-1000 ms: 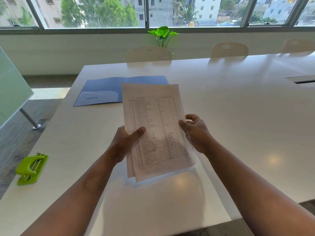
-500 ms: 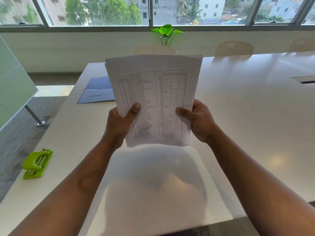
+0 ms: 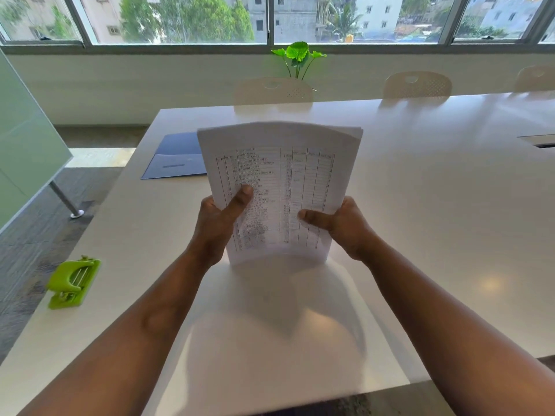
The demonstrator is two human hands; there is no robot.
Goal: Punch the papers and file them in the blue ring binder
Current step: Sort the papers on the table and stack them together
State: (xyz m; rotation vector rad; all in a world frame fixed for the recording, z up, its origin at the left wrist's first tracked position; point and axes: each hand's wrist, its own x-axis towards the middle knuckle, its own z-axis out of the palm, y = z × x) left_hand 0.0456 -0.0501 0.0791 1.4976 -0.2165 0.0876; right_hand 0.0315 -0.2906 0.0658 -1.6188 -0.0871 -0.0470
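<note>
A stack of white papers [image 3: 282,181] printed with a table stands upright on its bottom edge on the white table [image 3: 435,205]. My left hand [image 3: 214,223] grips its left side with the thumb across the front. My right hand [image 3: 345,225] grips the right side the same way. The blue ring binder [image 3: 175,159] lies open and flat on the table behind the papers at the left, partly hidden by them. A lime green hole punch [image 3: 72,282] sits near the table's left edge, well left of my left forearm.
Cream chairs [image 3: 417,85] stand along the table's far side, with a small green plant [image 3: 297,58] behind them by the window. A frosted glass panel [image 3: 27,151] on a metal leg stands on the floor to the left. A dark slot [image 3: 540,141] sits in the table at right.
The papers were lifted from a flat tilt to upright, then dropped lower until their bottom edge met the table. Both hands kept their grip on the sides.
</note>
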